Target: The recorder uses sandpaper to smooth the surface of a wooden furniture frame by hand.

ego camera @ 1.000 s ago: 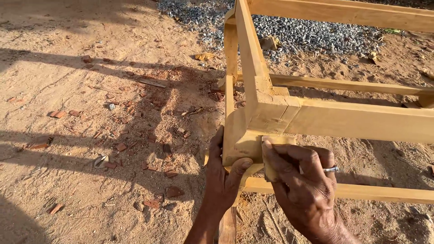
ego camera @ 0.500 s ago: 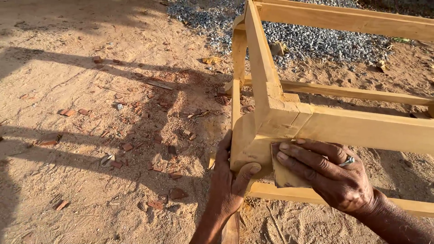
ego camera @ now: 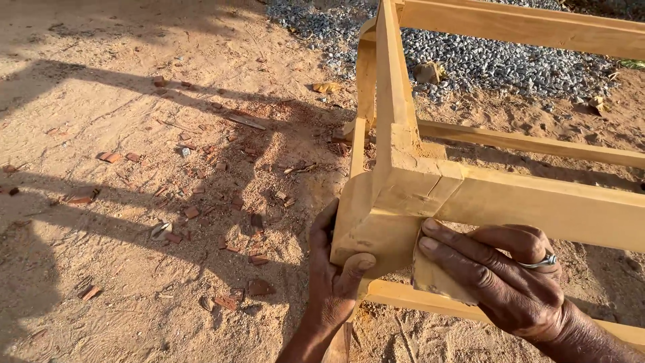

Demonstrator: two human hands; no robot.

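At the lower centre of the frame the left hand (ego camera: 332, 282) grips the corner of a wooden frame (ego camera: 396, 195), its thumb hooked across the front face and its fingers wrapped around the far side. Just to its right the right hand (ego camera: 500, 275), with a ring on one finger, presses a sheet of sandpaper (ego camera: 437, 275) flat against the lower part of the same corner, fingers stretched over the paper and pinning it to the wood.

The risks look modest. The left thumb lies close to the paper's edge, so a long stroke towards the left could scrape it. The paper hangs below the corner, and a stroke over the sharp edge could fold or tear it. The frame stands on loose sandy ground (ego camera: 134, 202) strewn with brick chips, so hard pressure could make it shift if the left hand's grip slackens. Uneven pressure at the joint could round it off.
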